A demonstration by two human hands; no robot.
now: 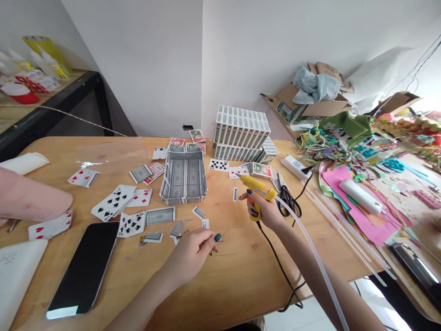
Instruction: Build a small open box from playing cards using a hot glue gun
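Note:
My right hand point(265, 210) is wrapped round the handle of a yellow hot glue gun point(257, 186), its nozzle pointing up and left. A long clear glue stick point(310, 234) sticks out of its back. My left hand point(195, 253) is closed, thumb against curled fingers; whatever is between them is hidden, and a fine thread shows beside the fingertips. Beyond the left hand stands an open tray made of playing cards point(177, 177), grey backs showing. Cut card pieces point(177, 228) lie by my left hand, and one small strip point(234, 194) lies left of the glue gun.
A phone point(84, 269) and loose playing cards point(113, 202) lie at left. Stacked card boxes point(241, 128) stand against the wall. Black-handled scissors point(287, 202), the gun's cord point(275, 257), spare glue sticks point(344, 230) and pink sheets point(375, 225) are at right.

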